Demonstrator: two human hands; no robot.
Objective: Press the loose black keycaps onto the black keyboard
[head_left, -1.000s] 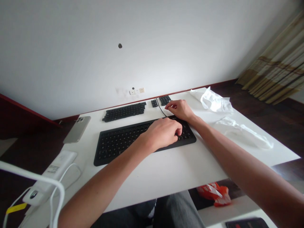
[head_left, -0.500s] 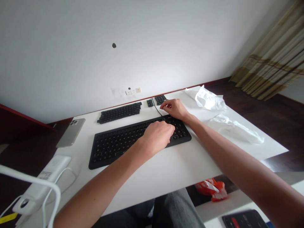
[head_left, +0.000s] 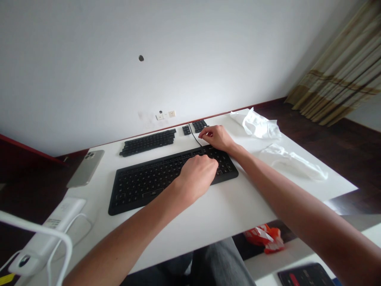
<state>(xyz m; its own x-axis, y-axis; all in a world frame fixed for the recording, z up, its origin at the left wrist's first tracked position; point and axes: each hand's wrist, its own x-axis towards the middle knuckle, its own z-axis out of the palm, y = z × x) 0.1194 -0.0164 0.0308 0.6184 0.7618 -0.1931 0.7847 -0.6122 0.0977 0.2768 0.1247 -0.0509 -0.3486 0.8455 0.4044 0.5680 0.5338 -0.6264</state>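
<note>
A black keyboard [head_left: 143, 180] lies across the middle of the white table [head_left: 226, 206], its cable [head_left: 195, 137] running toward the wall. My left hand [head_left: 198, 176] rests curled on the keyboard's right part, fingers bent onto the keys. My right hand [head_left: 217, 137] is just behind the keyboard's far right corner, fingertips pinched together beside a small block of loose black keycaps [head_left: 199, 125]; whether it holds a keycap I cannot tell. A long row of removed keycaps [head_left: 147, 142] and a tiny keycap group [head_left: 186, 130] lie behind the keyboard.
A phone [head_left: 85, 167] lies face down at the table's left edge. A white power bank [head_left: 44, 238] with white cables sits at the near left. Crumpled clear plastic bags [head_left: 258, 125] lie at the right. An orange wrapper [head_left: 263, 236] is on the floor below.
My left hand has slid slightly left and back along the keyboard's right part. My right hand stays by the loose keycaps. The view has shifted a little to the right.
</note>
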